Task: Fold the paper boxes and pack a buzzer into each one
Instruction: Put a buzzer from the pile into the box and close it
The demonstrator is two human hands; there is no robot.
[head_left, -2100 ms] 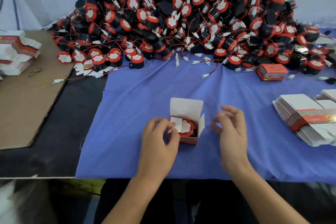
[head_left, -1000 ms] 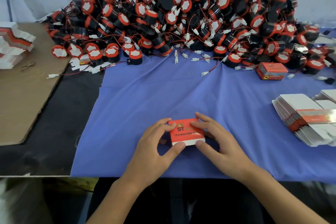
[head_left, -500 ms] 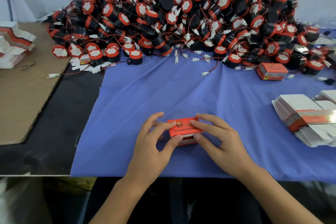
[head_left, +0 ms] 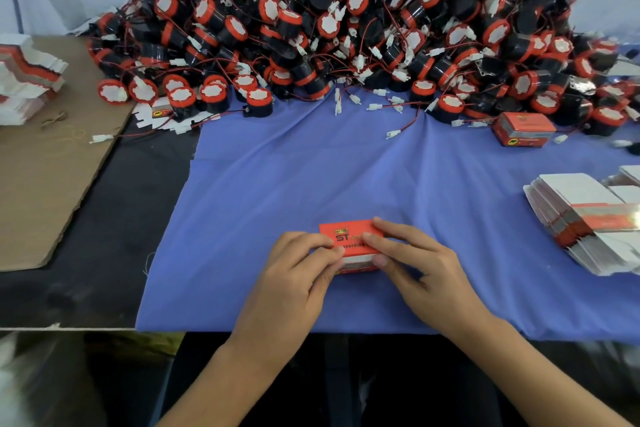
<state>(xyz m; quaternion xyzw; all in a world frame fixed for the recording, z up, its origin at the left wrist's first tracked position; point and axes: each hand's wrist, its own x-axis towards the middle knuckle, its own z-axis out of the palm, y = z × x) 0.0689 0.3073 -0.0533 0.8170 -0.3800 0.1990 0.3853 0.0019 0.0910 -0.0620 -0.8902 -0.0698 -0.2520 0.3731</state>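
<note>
the red box (head_left: 349, 246) sits on the blue cloth (head_left: 311, 177) near the front edge of the bench (head_left: 104, 253), straight before the person, where both hands reach it without stretching. the left hand (head_left: 294, 274) has its grip pinched on the box's left end, fingers on top and thumb toward the front, which likely keeps the box from sliding on the cloth. the right hand (head_left: 422, 267) pinches the right part of the lid, fingers laid across the printed top and thumb against the front face. a white strip shows under the lid's front edge, so the tuck flap looks not quite home, and this grip seems meant to press it in. whether a buzzer is inside cannot be seen.

the heap of buzzers (head_left: 346, 28) lies along the far side of the cloth and a stack of flat boxes (head_left: 581, 218) waits at the right, both probably kept at hand for the next box. one closed box (head_left: 523, 130) rests at the heap's right foot, well apart from the working spot.
</note>
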